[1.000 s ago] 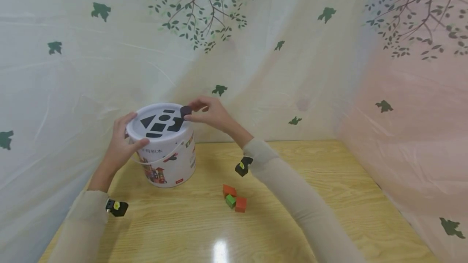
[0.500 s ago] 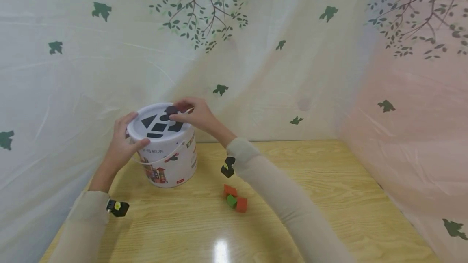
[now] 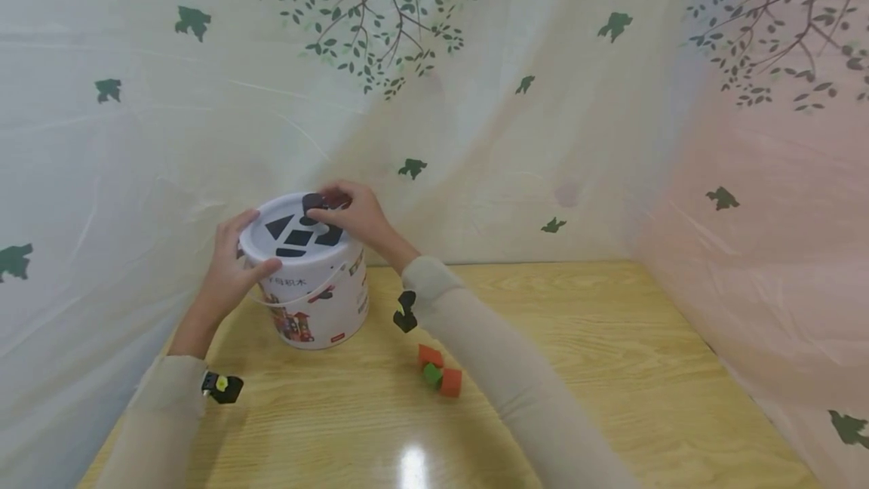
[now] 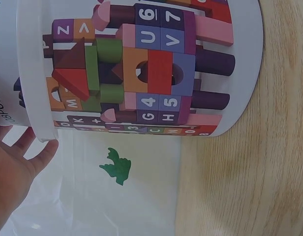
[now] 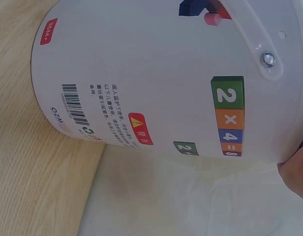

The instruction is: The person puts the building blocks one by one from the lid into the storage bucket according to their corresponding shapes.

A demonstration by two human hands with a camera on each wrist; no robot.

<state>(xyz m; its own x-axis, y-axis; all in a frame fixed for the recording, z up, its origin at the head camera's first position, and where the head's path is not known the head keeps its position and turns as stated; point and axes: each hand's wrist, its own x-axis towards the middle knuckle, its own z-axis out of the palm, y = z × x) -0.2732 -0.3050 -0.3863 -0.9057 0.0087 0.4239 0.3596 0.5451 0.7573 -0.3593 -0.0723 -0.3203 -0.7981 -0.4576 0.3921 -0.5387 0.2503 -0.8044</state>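
A white toy-block bucket with printed blocks on its side stands on the table. Its white lid has dark cut-out shapes, among them a triangle and a square. My left hand grips the left side of the rim, thumb over the front edge. Above the back part of the lid, my right hand pinches a dark block between thumb and fingers. How the block meets the openings is hard to make out. In the right wrist view only a bit of that hand shows beside the bucket.
Two orange-red blocks and a green block lie close together on the wooden table, right of the bucket. Behind the bucket hangs a pale curtain with printed leaves. The bucket's thin handle hangs down its front.
My right hand has moved left with the dark block, from the lid's right edge to over its back middle. My left hand keeps its grip on the rim.
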